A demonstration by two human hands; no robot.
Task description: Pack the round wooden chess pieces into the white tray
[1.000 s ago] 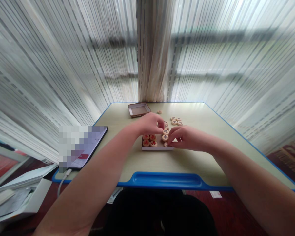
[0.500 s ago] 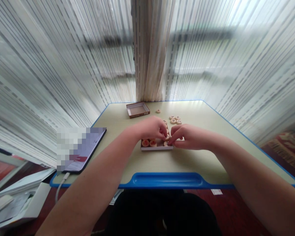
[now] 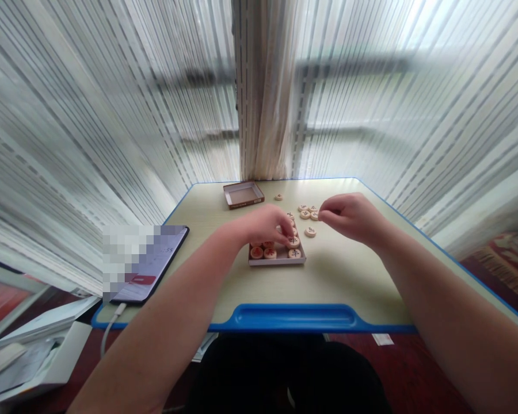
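Note:
Over the open shallow box (image 3: pixel 277 263), my left hand (image 3: pixel 271 224) is curled with its fingertips on a Chinese chess piece (image 3: pixel 294 242) in the right column. Just nearer to me, another black-marked piece (image 3: pixel 294 253) lies in the box's front right corner. Red-marked pieces (image 3: pixel 270 253) sit at the front left of the box; my hand hides part of the middle. Further right, my right hand (image 3: pixel 347 215) has thumb and fingers pinched at the edge of a chess piece (image 3: pixel 314 216) in a small cluster. A single loose piece (image 3: pixel 310 232) lies between that cluster and the box.
The box lid (image 3: pixel 244 195) lies inside-up at the back, with one chess piece (image 3: pixel 278 197) to its right. A tablet (image 3: pixel 155 267) with a white cable (image 3: pixel 112 328) is at the left edge. A blue tray groove (image 3: pixel 294 315) runs along the table's front.
My right hand has moved from the box's front right corner up and right to the cluster, uncovering a loose piece. My left hand has stayed over the box.

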